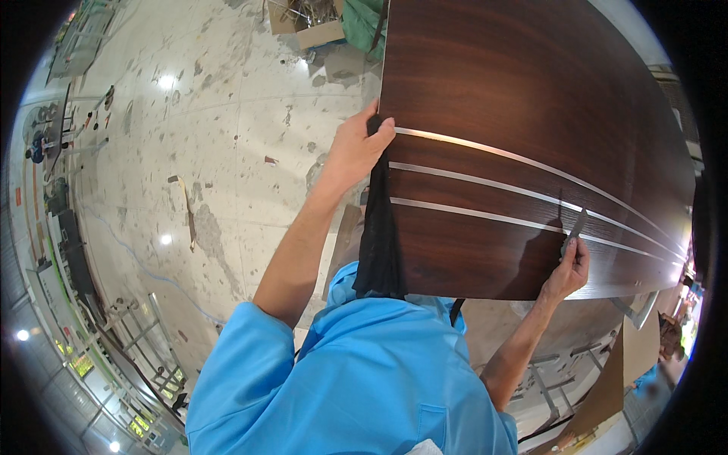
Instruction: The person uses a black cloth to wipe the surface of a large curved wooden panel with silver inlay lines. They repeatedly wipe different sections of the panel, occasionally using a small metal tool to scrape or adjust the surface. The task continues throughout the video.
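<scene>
Dark brown wood-grain panel [523,83], glossy, broad and flat, in front of me and stretching right, near edge by my waist. Three thin silvery strips [478,180] run along it, bent by the lens. My left hand [360,144] grasps the left edge, thumb on top; soft black cloth [381,250] hangs there, can't tell if pinched too. My right hand [567,271] grips a thin grey blade-like tool [578,227], tip over the strips. Speckled pale floor [250,136] at left.
</scene>
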`<action>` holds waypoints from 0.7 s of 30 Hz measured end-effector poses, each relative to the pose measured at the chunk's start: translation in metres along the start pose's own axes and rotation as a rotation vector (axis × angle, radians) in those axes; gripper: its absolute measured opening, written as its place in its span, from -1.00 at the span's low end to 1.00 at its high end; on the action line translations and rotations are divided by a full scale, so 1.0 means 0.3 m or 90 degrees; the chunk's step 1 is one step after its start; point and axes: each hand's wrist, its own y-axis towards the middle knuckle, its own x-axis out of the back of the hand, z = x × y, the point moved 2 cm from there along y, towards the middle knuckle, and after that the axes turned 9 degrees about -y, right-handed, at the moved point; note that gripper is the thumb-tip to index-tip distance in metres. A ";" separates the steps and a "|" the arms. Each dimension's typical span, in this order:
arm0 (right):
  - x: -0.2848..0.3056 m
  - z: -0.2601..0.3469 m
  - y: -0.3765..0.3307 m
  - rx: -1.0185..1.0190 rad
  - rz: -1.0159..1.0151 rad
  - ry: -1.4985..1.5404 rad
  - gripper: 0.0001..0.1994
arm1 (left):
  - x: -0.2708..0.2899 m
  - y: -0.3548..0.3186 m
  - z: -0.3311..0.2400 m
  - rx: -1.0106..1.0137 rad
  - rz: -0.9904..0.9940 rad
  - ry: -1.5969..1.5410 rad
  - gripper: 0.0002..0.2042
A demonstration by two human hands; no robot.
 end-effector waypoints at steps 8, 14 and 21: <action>0.001 -0.009 -0.001 -0.003 0.016 0.001 -0.79 | 0.005 -0.003 0.030 -0.089 -0.025 0.075 -0.51; 0.003 -0.003 -0.002 -0.010 0.015 -0.002 -0.78 | 0.000 -0.005 -0.006 -0.070 -0.011 0.093 -0.51; 0.002 0.009 -0.008 -0.005 0.007 -0.007 -0.78 | -0.016 -0.023 -0.029 -0.002 -0.010 0.173 -0.52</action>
